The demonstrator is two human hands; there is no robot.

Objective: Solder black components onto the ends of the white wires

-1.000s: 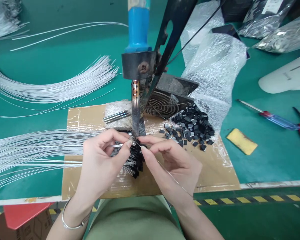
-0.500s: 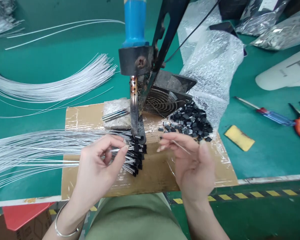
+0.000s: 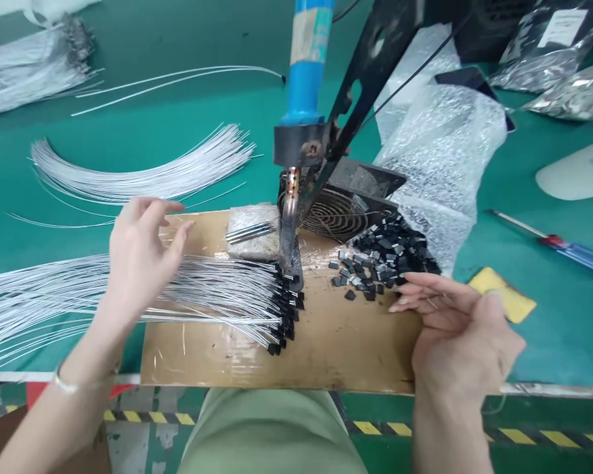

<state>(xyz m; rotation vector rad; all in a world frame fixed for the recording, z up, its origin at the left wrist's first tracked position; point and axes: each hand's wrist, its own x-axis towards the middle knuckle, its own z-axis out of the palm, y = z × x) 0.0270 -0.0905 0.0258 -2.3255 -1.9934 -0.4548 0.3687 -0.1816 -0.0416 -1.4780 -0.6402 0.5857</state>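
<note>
My left hand [image 3: 141,260] hovers over the white wires, thumb and fingers apart, with nothing visible between them. Below it lies a bundle of white wires [image 3: 227,289], their right ends fitted with small black caps [image 3: 282,322]. My right hand [image 3: 459,329] is beside a heap of small black pieces [image 3: 395,247], several of them scattered loose toward the middle. Its fingers are curled, and a thin light rod [image 3: 432,303] shows partly among them; the rest of it is hidden. Between the hands, a blue-handled hot-air tool [image 3: 304,92] points its metal nozzle [image 3: 290,210] down near the capped ends.
A black bracket [image 3: 348,105] holds the hot-air tool before a round fan grille [image 3: 336,214]. Cardboard [image 3: 346,355] lies under the work. Another wire bundle [image 3: 148,178] is at back left. Bubble wrap [image 3: 439,151], a yellow sponge [image 3: 507,296] and a screwdriver [image 3: 553,240] lie right.
My left hand has let go of the wire it pinched and moved left and up, its fingers now apart. My right hand has moved right, toward the sponge. The whole view has shifted.
</note>
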